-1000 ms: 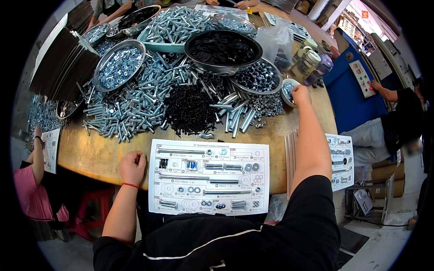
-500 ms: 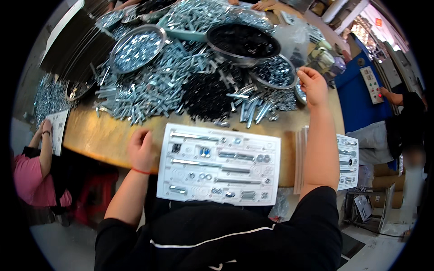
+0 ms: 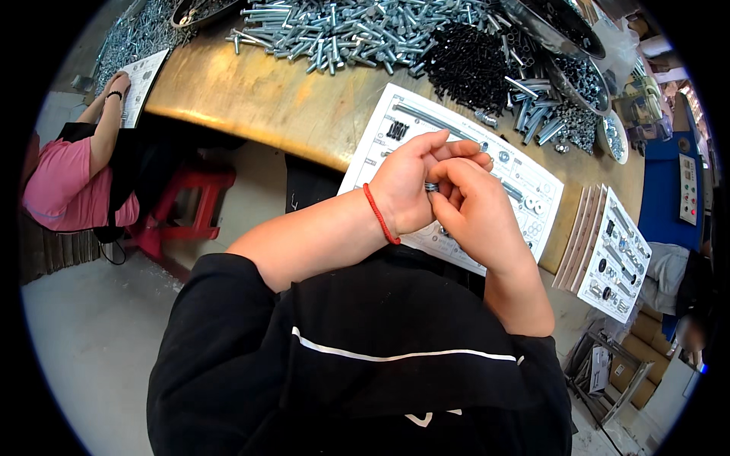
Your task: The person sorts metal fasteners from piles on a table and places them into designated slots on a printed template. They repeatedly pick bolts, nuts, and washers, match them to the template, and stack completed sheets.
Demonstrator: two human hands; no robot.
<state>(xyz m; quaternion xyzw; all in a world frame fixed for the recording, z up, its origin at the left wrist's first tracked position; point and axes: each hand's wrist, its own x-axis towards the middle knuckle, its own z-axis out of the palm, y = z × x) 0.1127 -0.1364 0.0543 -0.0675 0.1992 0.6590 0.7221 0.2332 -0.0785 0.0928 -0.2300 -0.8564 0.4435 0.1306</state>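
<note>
Over a white printed board [image 3: 449, 114] fitted with metal hardware, my two hands meet. My left hand [image 3: 407, 178], with a red cord at its wrist, is turned palm up and cupped, its fingers loosely bent and apart. Above that palm my right hand [image 3: 483, 205] pinches a small stack of silver washers [image 3: 432, 186] between thumb and fingers. Long rods, washers and a cluster of black screws [image 3: 397, 131] show on the uncovered parts of the board. My hands and forearms hide its middle and lower left.
Silver bolts [image 3: 342, 38] are heaped at the table's back, beside a pile of black screws [image 3: 468, 64]. A metal bowl of small parts [image 3: 582, 87] stands far right. Filled boards [image 3: 616, 258] are stacked at right. Leftward, another person's hand [image 3: 118, 82] touches a board near a red stool [image 3: 198, 201].
My right hand has come back from the bowls at the far right to the middle. My left hand has moved over the board and turned palm up. The whole view has shifted.
</note>
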